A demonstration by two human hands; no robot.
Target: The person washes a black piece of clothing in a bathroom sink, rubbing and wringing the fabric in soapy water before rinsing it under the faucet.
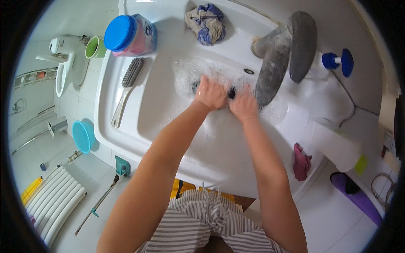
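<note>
Both my hands are down in foamy water in a white washbasin [164, 104], side by side beneath the grey faucet [273, 69]. My left hand [212, 93] presses on dark material that shows at its left edge. My right hand [243, 102] is just right of it, its fingers partly hidden by foam. A dark wet item [231, 93], perhaps cloth, shows between the hands; its full shape is hidden. Whether either hand grips it cannot be seen. Soap suds [186, 74] surround the fingers.
A scrub brush [128, 85] and a blue-lidded plastic jar [126, 34] stand on the basin's left ledge. A crumpled cloth [207, 23] lies at the back. To the right are a blue pump dispenser [338, 61] and a pink cloth [301, 162]. A turquoise basin [83, 136] is lower left.
</note>
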